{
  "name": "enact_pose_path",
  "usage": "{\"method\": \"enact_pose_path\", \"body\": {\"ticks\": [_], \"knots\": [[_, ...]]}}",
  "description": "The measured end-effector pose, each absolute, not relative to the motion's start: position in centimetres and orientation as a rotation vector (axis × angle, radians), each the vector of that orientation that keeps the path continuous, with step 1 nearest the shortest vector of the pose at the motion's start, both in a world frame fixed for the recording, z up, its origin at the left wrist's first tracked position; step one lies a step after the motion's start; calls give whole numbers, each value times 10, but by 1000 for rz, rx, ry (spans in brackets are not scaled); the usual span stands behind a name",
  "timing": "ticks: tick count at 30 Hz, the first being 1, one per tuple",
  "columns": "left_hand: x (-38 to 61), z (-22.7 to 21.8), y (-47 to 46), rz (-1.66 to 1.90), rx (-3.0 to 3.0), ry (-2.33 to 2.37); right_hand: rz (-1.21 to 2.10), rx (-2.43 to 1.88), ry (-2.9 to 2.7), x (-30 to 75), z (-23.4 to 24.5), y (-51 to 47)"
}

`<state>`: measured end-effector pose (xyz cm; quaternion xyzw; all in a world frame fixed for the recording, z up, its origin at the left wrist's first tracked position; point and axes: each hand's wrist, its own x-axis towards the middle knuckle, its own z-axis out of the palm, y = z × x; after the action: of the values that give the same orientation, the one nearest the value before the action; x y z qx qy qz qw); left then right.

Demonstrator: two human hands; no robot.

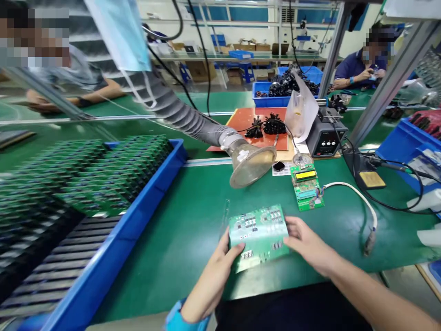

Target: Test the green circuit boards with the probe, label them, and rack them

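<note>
A green circuit board (260, 236) with rows of small components is held up just above the green bench top, tilted toward me. My left hand (223, 257) grips its left edge, thumb lying on the face of the board. On the opposite edge, my right hand (301, 239) pinches the board between thumb and fingers. The fingers behind the board are hidden. Beyond my right hand lies a smaller green board with a yellow display (306, 186), wired to a white cable (358, 191).
On the left stands a blue tray (151, 193) with rows of upright green boards (117, 172). A fume extraction hose (182, 115) hangs over the bench, its funnel (253, 165) above the board. A soldering station (327, 135) stands at the right. Two people sit across the bench.
</note>
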<state>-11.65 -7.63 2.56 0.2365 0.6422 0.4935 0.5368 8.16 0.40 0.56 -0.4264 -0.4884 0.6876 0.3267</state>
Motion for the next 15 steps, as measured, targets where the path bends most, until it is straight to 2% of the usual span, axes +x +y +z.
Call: {"method": "enact_pose_path", "body": {"ticks": [4,7,10,12,15], "knots": [[-112,25,-31,797,910,1288,1923,-1293,-621,127,3,-59],[-88,24,17,594,1113,1051,1953,-1159,-436,140,3,-82],[-67,20,54,541,1151,973,1934,-1177,-356,155,-1,-89],[-60,16,64,560,1160,982,1767,-1344,-411,173,-4,-85],[-61,6,58,658,1148,1017,1080,-1715,-782,213,-11,-65]]}}
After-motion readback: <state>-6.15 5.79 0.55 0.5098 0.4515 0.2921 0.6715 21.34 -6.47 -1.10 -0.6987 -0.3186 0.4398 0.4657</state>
